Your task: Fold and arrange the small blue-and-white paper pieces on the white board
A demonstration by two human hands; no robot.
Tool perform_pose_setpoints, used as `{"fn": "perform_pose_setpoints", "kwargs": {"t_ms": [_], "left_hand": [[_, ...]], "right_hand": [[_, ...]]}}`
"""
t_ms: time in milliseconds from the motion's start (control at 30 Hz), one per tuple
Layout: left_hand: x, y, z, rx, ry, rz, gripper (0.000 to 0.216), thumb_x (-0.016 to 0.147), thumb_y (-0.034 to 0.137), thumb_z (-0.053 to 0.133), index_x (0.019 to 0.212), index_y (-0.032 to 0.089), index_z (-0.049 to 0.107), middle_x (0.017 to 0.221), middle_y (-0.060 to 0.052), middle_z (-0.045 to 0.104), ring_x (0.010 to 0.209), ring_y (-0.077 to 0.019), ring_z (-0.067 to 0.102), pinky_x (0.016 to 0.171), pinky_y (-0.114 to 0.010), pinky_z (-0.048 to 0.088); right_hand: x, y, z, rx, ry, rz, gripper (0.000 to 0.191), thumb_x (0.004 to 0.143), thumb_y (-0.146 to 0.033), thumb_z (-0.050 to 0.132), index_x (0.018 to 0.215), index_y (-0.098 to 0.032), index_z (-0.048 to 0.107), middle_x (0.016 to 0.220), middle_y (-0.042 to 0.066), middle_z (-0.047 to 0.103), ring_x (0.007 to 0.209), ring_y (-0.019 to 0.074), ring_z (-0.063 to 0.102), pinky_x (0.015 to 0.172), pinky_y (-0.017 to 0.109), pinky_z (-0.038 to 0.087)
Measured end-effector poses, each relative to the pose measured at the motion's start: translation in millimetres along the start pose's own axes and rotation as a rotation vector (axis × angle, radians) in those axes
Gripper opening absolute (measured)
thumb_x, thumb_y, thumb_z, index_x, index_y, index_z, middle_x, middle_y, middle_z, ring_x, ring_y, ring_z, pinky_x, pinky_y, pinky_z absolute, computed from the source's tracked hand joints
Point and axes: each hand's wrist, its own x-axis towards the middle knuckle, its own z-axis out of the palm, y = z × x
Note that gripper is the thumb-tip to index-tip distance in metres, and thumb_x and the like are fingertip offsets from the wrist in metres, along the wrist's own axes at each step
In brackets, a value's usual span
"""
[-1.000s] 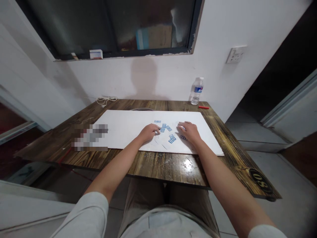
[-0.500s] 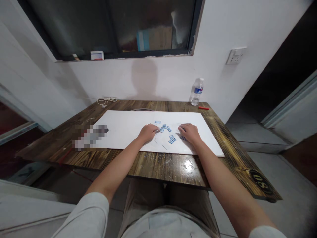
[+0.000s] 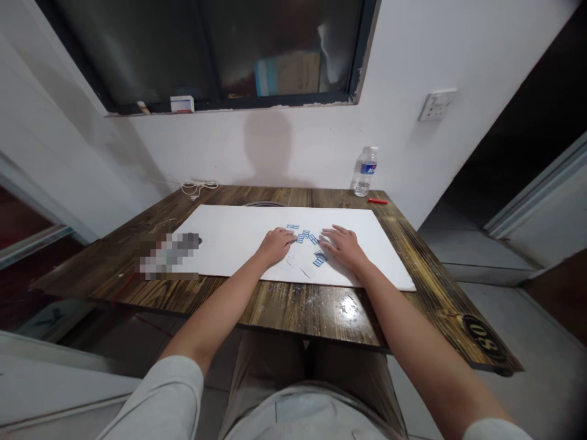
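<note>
Several small blue-and-white tiles (image 3: pixel 303 235) lie scattered on a white board (image 3: pixel 229 238) on a wooden table (image 3: pixel 293 305). My left hand (image 3: pixel 276 244) rests palm down on the board just left of the tiles, fingers loosely curled toward them. On the other side of the tiles my right hand (image 3: pixel 342 244) lies flat with its fingers spread, covering some of them. One tile (image 3: pixel 318 261) sits near the right thumb. Neither hand lifts anything.
A water bottle (image 3: pixel 365 170) and a red lighter (image 3: pixel 377 201) stand at the table's far right by the wall. A white cord (image 3: pixel 198 185) lies at the far left. A blurred patch (image 3: pixel 169 255) covers the board's left end. A wall socket (image 3: pixel 436 103) is at the right.
My right hand has slid left across the board toward the tiles, now covering those it lay beside. My left hand has barely moved.
</note>
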Motion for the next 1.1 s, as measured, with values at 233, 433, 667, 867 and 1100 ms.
{"fn": "perform_pose_setpoints", "kwargs": {"t_ms": [233,433,667,867,1100], "left_hand": [[0,5,-4,-0.046,-0.072,0.123,0.042,0.091,0.019,0.044,0.123,0.035,0.065,0.130,0.004,0.064,0.126,-0.0233,0.048,0.106,-0.044,0.035],[2,9,-5,0.020,-0.043,0.142,0.036,0.092,0.022,0.046,0.116,0.033,0.069,0.115,-0.002,0.071,0.118,-0.0246,0.053,0.099,-0.042,0.036],[2,15,-10,0.176,0.008,0.193,0.027,0.090,0.022,0.048,0.098,0.024,0.074,0.087,-0.007,0.072,0.097,-0.0245,0.058,0.083,-0.039,0.038],[1,20,-16,0.199,-0.008,0.199,0.025,0.089,0.020,0.049,0.090,0.022,0.074,0.087,-0.008,0.073,0.090,-0.0247,0.056,0.078,-0.039,0.035],[-1,22,-16,0.225,0.009,0.177,0.028,0.091,0.021,0.046,0.092,0.021,0.074,0.088,-0.011,0.073,0.094,-0.0273,0.055,0.081,-0.043,0.034]], "right_hand": [[-1,-29,5,0.022,-0.246,-0.259,0.055,0.094,-0.051,0.046,0.145,-0.031,0.042,0.150,0.005,0.044,0.146,0.0297,0.023,0.114,0.054,0.019],[0,-38,6,0.026,-0.265,-0.217,0.053,0.094,-0.052,0.047,0.140,-0.027,0.048,0.136,0.011,0.058,0.138,0.0297,0.037,0.113,0.055,0.018],[2,-38,0,0.066,-0.219,-0.252,0.039,0.095,-0.051,0.045,0.120,-0.027,0.064,0.126,0.010,0.064,0.125,0.0283,0.049,0.107,0.051,0.025],[2,-37,-6,0.131,-0.204,-0.272,0.037,0.098,-0.042,0.041,0.094,-0.026,0.074,0.111,0.007,0.071,0.114,0.0253,0.056,0.105,0.044,0.030],[3,-37,-6,0.229,-0.191,-0.278,0.045,0.099,-0.041,0.036,0.094,-0.025,0.078,0.109,0.008,0.073,0.111,0.0232,0.061,0.102,0.038,0.038]]}}
